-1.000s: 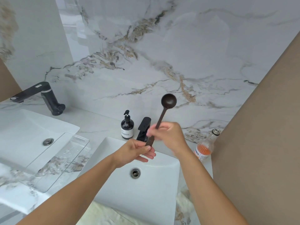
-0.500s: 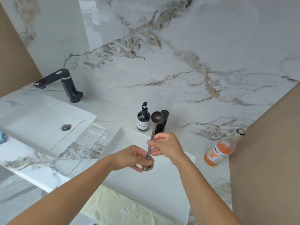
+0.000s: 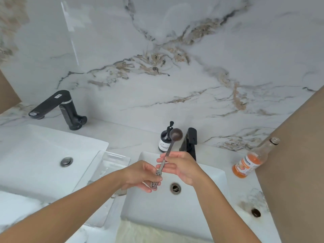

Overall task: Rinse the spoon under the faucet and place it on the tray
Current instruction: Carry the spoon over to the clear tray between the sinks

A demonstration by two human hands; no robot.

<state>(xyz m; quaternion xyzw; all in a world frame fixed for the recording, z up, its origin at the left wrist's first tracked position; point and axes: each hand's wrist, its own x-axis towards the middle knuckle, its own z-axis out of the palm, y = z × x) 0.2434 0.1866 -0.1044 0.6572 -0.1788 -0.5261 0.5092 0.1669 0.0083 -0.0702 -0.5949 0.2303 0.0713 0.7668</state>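
A dark, long-handled spoon (image 3: 176, 135) stands nearly upright over the right sink (image 3: 206, 204), bowl end up. My right hand (image 3: 182, 166) pinches the middle of its handle. My left hand (image 3: 142, 175) holds the decorated lower end of the handle. Just behind the hands is the black faucet (image 3: 190, 140) of this sink; no water is visible from it. The clear plastic tray (image 3: 112, 165) lies on the counter between the two sinks, left of my left hand and partly hidden by my left forearm.
A dark soap pump bottle (image 3: 164, 141) stands behind the spoon. A glass bottle of orange drink (image 3: 250, 163) stands at the right by a tan wall. A second sink (image 3: 43, 155) with its black faucet (image 3: 59, 107) is at the left.
The spoon has come down from high in front of the wall to just over the right sink. My left hand has taken hold of its lower end. The camera view has tilted and shifted.
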